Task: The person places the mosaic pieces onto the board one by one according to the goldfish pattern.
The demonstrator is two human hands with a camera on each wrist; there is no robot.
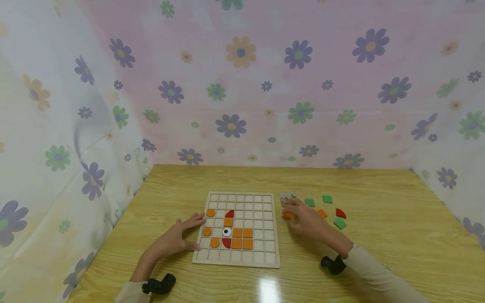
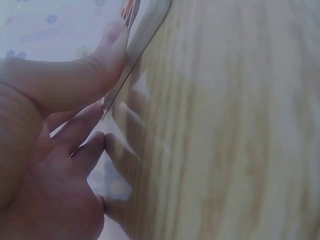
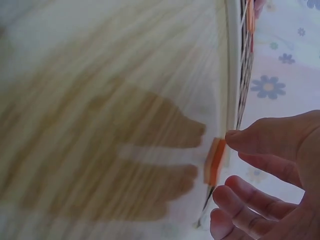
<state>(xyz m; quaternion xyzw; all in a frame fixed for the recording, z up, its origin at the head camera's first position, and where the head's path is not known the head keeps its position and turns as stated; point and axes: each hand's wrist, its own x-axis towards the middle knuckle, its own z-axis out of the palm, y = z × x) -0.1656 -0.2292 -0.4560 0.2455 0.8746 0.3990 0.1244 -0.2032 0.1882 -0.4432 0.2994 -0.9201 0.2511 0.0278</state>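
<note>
A wooden grid board (image 1: 263, 223) lies on the table. On it are several orange squares (image 1: 242, 238), several orange discs (image 1: 210, 213), two red quarter-round pieces (image 1: 229, 214) and a white eye disc (image 1: 227, 232). My left hand (image 1: 172, 240) rests at the board's left edge, fingers spread; its thumb (image 2: 112, 47) touches the edge in the left wrist view. Right of the board, my right hand (image 1: 308, 221) is over an orange square tile (image 1: 288, 215). In the right wrist view the thumb meets this tile's (image 3: 215, 161) edge, while the other fingers look apart from it.
A small patterned card (image 1: 286, 196) lies beyond my right hand. Farther right are green squares (image 1: 327, 199), another orange square (image 1: 322, 213) and a red quarter-round piece (image 1: 341, 213). Flowered cloth (image 1: 265, 101) stands behind the wooden table (image 1: 398, 235).
</note>
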